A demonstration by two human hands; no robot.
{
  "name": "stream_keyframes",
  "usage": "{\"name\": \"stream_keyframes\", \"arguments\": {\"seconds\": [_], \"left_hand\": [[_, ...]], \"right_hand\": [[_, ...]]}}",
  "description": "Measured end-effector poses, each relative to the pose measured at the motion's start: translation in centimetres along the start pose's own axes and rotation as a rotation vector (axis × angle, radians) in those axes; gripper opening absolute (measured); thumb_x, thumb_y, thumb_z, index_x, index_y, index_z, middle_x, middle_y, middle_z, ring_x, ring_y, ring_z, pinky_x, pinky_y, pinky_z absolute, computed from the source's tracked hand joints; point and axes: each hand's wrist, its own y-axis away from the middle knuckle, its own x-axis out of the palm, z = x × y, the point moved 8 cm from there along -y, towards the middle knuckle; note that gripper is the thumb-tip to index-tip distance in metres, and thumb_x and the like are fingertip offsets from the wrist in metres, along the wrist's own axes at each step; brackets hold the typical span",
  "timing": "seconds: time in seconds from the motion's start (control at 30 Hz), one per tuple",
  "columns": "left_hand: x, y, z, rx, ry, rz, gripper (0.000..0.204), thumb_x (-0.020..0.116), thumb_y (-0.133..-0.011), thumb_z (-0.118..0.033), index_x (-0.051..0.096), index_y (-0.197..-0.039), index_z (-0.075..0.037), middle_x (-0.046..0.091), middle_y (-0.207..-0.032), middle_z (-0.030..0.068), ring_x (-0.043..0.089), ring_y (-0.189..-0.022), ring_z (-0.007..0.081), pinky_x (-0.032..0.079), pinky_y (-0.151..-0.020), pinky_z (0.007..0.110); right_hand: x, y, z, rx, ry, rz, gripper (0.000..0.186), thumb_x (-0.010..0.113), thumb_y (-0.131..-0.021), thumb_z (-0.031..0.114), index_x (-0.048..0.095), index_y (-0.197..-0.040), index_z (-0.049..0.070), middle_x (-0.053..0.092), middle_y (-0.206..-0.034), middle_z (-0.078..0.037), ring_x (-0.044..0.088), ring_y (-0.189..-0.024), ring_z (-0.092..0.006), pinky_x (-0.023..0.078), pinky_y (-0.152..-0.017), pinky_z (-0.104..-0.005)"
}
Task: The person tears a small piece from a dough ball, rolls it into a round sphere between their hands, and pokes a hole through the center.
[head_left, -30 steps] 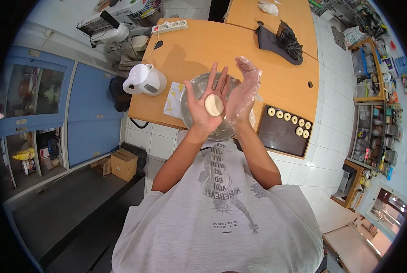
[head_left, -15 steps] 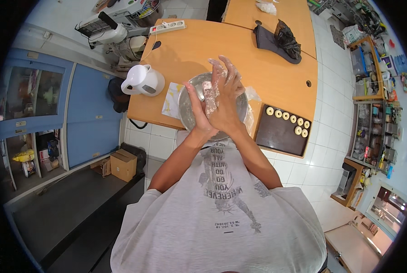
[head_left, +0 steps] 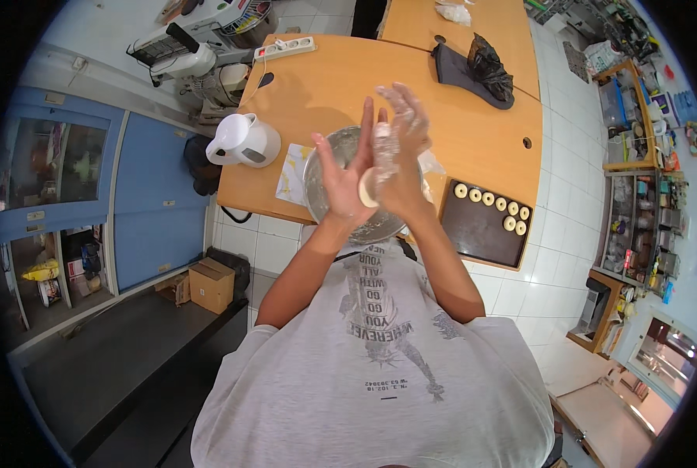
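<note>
A small, pale, round piece of dough [head_left: 369, 188] is pinched between my two palms, above a metal mixing bowl [head_left: 314, 187]. My left hand [head_left: 348, 179] has its fingers stretched and spread, the dough at the edge of its palm. Against the dough's other side lies my right hand [head_left: 401, 156], its fingers extended and coated with sticky dough or flour. The hands and forearms hide much of the bowl's inside. To the right, a dark baking tray [head_left: 481, 228] carries several small ring-shaped doughs [head_left: 489, 200] along its far and right edges.
A white electric kettle [head_left: 248, 142] stands left of the bowl, beside a patterned sheet [head_left: 292, 173]. At the table's far left lies a power strip [head_left: 286, 48]. A dark cloth item [head_left: 454, 69] and black plastic bag [head_left: 489, 66] lie at the far right.
My palms have parted somewhat and turned, so the round dough between them now shows. The right hand has shifted a little right; the left fingers are more spread.
</note>
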Motion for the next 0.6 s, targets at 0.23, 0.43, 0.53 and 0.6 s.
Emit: {"name": "stream_keyframes", "arguments": {"seconds": [0.23, 0.43, 0.53, 0.6], "left_hand": [[-0.7, 0.1, -0.5, 0.054, -0.103, -0.081, 0.103, 0.021, -0.088, -0.090, 0.021, -0.164, -0.020, 0.028, -0.165, 0.0114, 0.034, -0.148, 0.0267, 0.028, -0.121, 0.041], [-2.1, 0.1, -1.7, -0.100, 0.645, 0.526, 0.108, 0.031, -0.081, -0.096, 0.026, -0.163, -0.026, 0.029, -0.164, 0.0076, 0.035, -0.145, 0.0297, 0.026, -0.123, 0.047], [-5.3, -0.6, -1.5, -0.023, 0.220, -0.071, 0.108, 0.029, -0.081, -0.096, 0.027, -0.162, -0.025, 0.030, -0.163, 0.0080, 0.038, -0.142, 0.0307, 0.034, -0.117, 0.048], [-6.5, -0.7, -1.7, -0.013, 0.228, -0.095, 0.110, 0.027, -0.079, -0.097, 0.027, -0.162, -0.025, 0.026, -0.164, 0.0072, 0.041, -0.139, 0.0294, 0.039, -0.113, 0.047]], "right_hand": [[2.4, 1.0, -1.2, 0.078, 0.152, 0.021, 0.047, 0.039, -0.109, 0.038, 0.047, -0.142, 0.006, 0.036, -0.150, -0.018, 0.032, -0.141, -0.0337, 0.029, -0.114, -0.0473], [2.3, 1.4, -3.3, 0.218, -0.550, 0.251, 0.031, 0.054, -0.103, 0.023, 0.064, -0.127, 0.005, 0.056, -0.132, -0.018, 0.050, -0.126, -0.0349, 0.041, -0.106, -0.0448], [1.7, 3.2, -2.0, -0.037, -0.285, 0.309, 0.031, 0.067, -0.092, 0.012, 0.068, -0.122, 0.008, 0.059, -0.132, -0.014, 0.054, -0.124, -0.0349, 0.045, -0.105, -0.0453], [1.7, 4.0, -1.6, -0.103, -0.273, 0.329, 0.037, 0.072, -0.087, 0.010, 0.067, -0.124, 0.008, 0.059, -0.134, -0.014, 0.054, -0.124, -0.0349, 0.045, -0.105, -0.0452]]}}
